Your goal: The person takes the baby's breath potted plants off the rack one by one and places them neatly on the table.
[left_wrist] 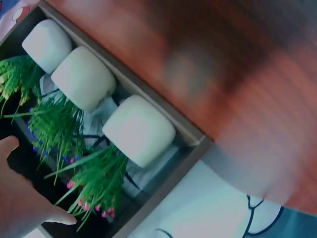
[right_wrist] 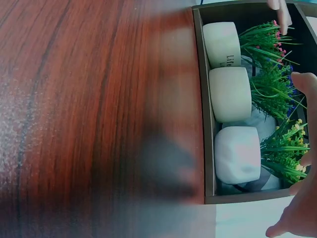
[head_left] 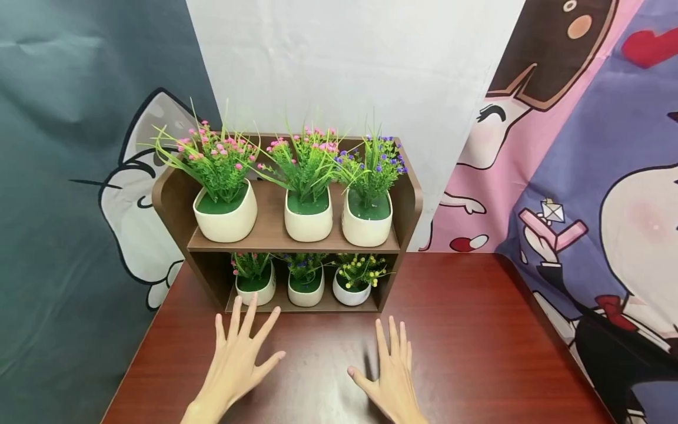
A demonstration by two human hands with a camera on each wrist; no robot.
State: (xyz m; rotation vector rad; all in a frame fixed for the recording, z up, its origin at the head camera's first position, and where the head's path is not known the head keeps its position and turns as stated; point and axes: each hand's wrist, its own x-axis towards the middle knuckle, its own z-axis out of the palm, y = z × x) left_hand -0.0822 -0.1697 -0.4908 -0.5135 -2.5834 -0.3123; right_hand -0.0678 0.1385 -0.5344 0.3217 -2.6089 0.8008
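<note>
My left hand (head_left: 233, 362) is held over the table in front of the shelf's left part, fingers spread and holding nothing. To the right, my right hand (head_left: 391, 377) has its fingers extended and thumb out, also without anything in it. Both stay in front of a brown two-tier shelf (head_left: 275, 252). On its lower tier stand a pink-flowered pot (head_left: 257, 291), a blue-flowered pot (head_left: 306, 294) and a round yellow-flowered pot (head_left: 352, 294). In the left wrist view, part of the left hand (left_wrist: 22, 203) overlaps the shelf; the right wrist view shows the right hand (right_wrist: 302, 198) at its edge.
The upper tier bears two pink-flowered pots, one at left (head_left: 225, 218) and one in the middle (head_left: 309, 219), plus a purple-flowered pot (head_left: 367, 224) at right. A reddish-brown wooden table (head_left: 477, 330) lies beneath. Cartoon-printed cloth (head_left: 572, 206) hangs at the sides, pale cloth (head_left: 344, 65) behind.
</note>
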